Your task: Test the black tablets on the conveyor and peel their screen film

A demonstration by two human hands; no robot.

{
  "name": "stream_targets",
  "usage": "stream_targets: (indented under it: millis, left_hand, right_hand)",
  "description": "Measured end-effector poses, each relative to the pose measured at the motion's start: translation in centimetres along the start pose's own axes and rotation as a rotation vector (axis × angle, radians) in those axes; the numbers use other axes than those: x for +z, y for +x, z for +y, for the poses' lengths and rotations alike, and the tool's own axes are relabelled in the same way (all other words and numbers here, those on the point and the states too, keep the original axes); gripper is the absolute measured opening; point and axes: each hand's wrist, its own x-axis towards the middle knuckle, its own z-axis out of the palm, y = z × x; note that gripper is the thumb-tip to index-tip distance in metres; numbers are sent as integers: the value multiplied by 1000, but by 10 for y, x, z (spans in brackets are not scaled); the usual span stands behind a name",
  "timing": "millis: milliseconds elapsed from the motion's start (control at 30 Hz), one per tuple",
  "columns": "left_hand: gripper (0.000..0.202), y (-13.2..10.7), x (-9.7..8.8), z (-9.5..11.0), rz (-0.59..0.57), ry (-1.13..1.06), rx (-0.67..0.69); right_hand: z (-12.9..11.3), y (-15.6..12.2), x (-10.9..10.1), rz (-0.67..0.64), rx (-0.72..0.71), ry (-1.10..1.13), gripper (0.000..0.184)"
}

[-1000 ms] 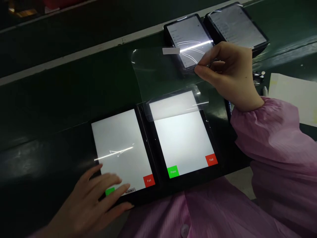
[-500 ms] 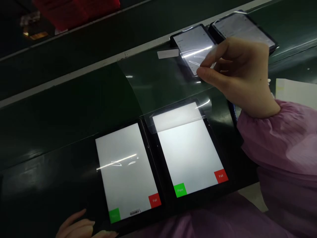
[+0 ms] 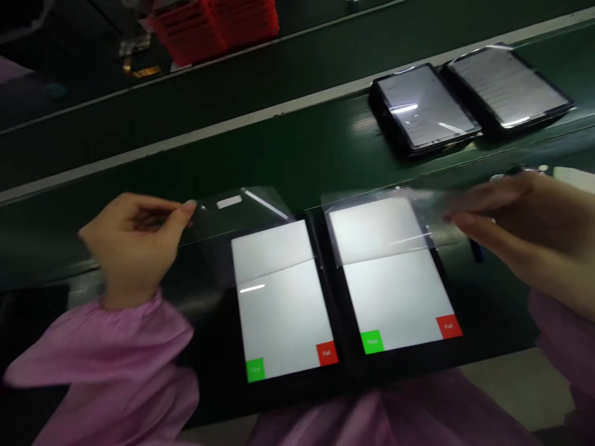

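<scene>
Two tablets lie side by side with white lit screens, the left tablet (image 3: 286, 322) and the right tablet (image 3: 395, 297). Each screen has a green box at lower left and a red "Fail" box at lower right. My left hand (image 3: 139, 241) pinches clear plastic film (image 3: 267, 207) bearing a small white label. That film hangs over the top of the left tablet. Over the right tablet's top, my right hand (image 3: 515, 229), blurred, is closed on clear film (image 3: 372, 238) too. Whether both hands hold one sheet or two, I cannot tell.
Two more devices with lit screens, a nearer one (image 3: 427, 108) and a farther one (image 3: 511, 87), lie at the back right of the green surface (image 3: 288, 152). Red trays (image 3: 216, 31) stand beyond the pale strip (image 3: 269, 111). A whitish object (image 3: 574, 178) shows at the right.
My left hand has risen from the bottom edge and now pinches film. My right hand has come down and right, away from the back devices. The labelled film has moved down and left.
</scene>
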Motion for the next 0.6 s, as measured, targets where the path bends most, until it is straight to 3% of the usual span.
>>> stream_targets:
  millis: [67, 133, 200, 400, 600]
  left_hand:
    - [22, 6, 5, 12, 115, -124, 30]
    - [23, 10, 4, 17, 133, -214, 59]
    - [25, 9, -1, 20, 98, -266, 68]
    - [18, -2, -22, 32, 109, -315, 177]
    - [15, -9, -38, 30, 96, -340, 205]
  right_hand:
    - [-4, -17, 0, -297, 7, 2, 8]
    - [-9, -31, 5, -617, -47, -49, 16]
    - [-17, -44, 19, -777, -164, -135, 23]
    - [-47, -60, 60, -691, -602, -459, 44]
    - [-60, -36, 70, -651, -696, -446, 27]
